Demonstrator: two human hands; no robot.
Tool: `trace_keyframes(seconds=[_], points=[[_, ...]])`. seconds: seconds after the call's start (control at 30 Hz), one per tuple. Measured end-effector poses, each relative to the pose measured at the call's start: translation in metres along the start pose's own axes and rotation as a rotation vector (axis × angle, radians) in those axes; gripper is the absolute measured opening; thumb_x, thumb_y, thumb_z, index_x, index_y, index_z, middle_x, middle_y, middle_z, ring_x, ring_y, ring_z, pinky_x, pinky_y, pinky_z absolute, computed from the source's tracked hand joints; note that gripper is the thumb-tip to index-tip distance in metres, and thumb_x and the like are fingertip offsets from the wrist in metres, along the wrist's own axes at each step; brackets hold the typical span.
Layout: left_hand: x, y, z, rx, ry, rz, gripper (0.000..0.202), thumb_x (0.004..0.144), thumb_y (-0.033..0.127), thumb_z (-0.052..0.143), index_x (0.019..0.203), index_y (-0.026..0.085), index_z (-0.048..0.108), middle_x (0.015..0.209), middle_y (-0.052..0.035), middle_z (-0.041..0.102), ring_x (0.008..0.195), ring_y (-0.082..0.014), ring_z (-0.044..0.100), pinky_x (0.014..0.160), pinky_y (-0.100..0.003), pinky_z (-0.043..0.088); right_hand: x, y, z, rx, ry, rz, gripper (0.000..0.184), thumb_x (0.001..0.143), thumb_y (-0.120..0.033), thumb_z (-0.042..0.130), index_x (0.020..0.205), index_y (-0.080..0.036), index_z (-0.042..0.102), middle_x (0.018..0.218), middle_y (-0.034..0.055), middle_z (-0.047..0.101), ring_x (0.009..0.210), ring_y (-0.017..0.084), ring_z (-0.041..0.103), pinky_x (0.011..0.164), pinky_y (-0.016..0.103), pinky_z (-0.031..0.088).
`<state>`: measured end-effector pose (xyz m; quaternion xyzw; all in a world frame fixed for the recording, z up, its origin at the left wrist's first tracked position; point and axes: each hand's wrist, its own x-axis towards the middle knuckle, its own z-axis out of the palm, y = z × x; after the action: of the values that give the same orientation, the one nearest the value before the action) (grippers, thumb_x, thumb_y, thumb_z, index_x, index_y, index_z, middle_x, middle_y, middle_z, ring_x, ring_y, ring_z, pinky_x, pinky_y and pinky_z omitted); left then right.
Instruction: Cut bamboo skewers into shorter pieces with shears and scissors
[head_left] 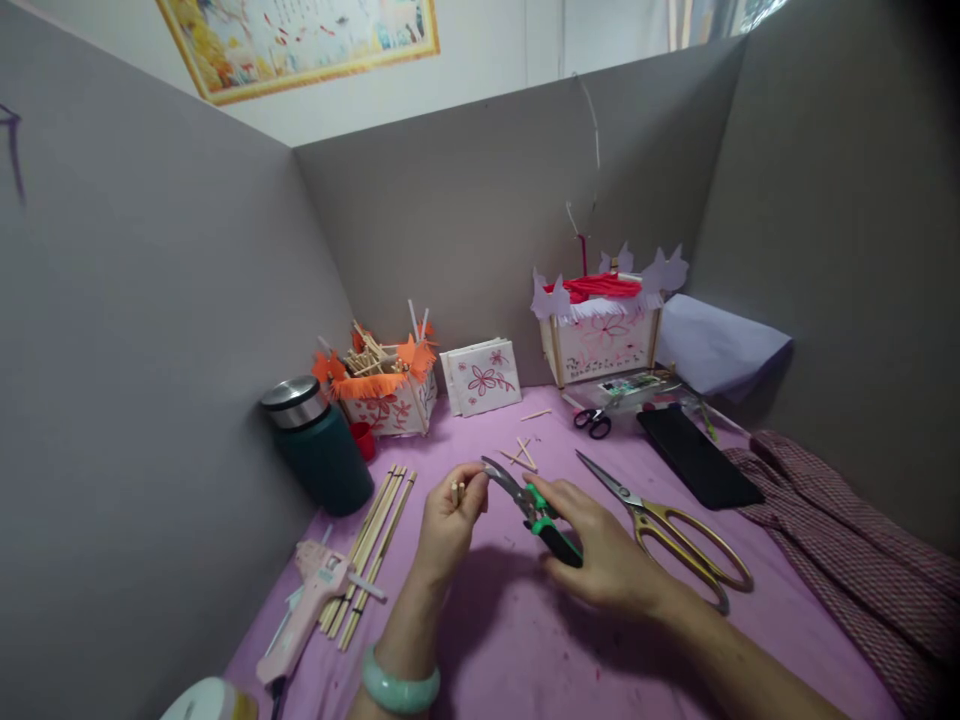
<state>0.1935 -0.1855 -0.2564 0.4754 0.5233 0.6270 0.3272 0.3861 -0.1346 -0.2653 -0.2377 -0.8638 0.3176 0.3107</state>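
My right hand (592,545) grips a pair of pruning shears (541,512) with green and black handles, its blades pointing up and left. Against the blade tip are the closed fingers of my left hand (450,520). Short cut ends of wooden sticks (457,492) poke out of that fist. Small stick offcuts (527,454) lie on the purple cloth just beyond the blades. To the left, several long wooden sticks (386,535) rest side by side, partly bound with dark bands.
A pink glue gun (307,610) and a dark green flask (319,450) stand left. Gold-handled scissors (675,530), a black phone (697,458) and checked cloth (840,530) lie right. Behind are an orange-trimmed box (382,410), flower-drawn cards (484,378) and a lilac-trimmed box (600,345) against grey panels.
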Motion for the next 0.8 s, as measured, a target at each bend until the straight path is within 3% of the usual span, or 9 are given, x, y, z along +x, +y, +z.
trace_keyframes(seconds=[0.23,0.8], points=[[0.0001,0.0020,-0.0023,0.105,0.056,0.090,0.022,0.077,0.036,0.063,0.085,0.016,0.068,0.059,0.0028,0.051,0.057,-0.0103,0.044,0.054,-0.022,0.034,-0.0015,0.0022,0.0025,-0.143,0.035,-0.030,0.076,0.068,-0.018,0.059,0.141,-0.023,0.035,0.113,0.0098,0.053,0.103,0.025,0.049,0.090,0.037,0.040],[0.0002,0.0030,-0.0012,0.164,0.131,0.203,0.016,0.075,0.030,0.065,0.081,0.017,0.071,0.067,-0.0004,0.063,0.061,-0.0111,0.051,0.058,-0.021,0.041,-0.0035,-0.0018,0.0044,-0.167,0.042,-0.011,0.075,0.069,-0.014,0.057,0.140,-0.022,0.036,0.109,0.0092,0.053,0.100,0.024,0.051,0.086,0.035,0.043]])
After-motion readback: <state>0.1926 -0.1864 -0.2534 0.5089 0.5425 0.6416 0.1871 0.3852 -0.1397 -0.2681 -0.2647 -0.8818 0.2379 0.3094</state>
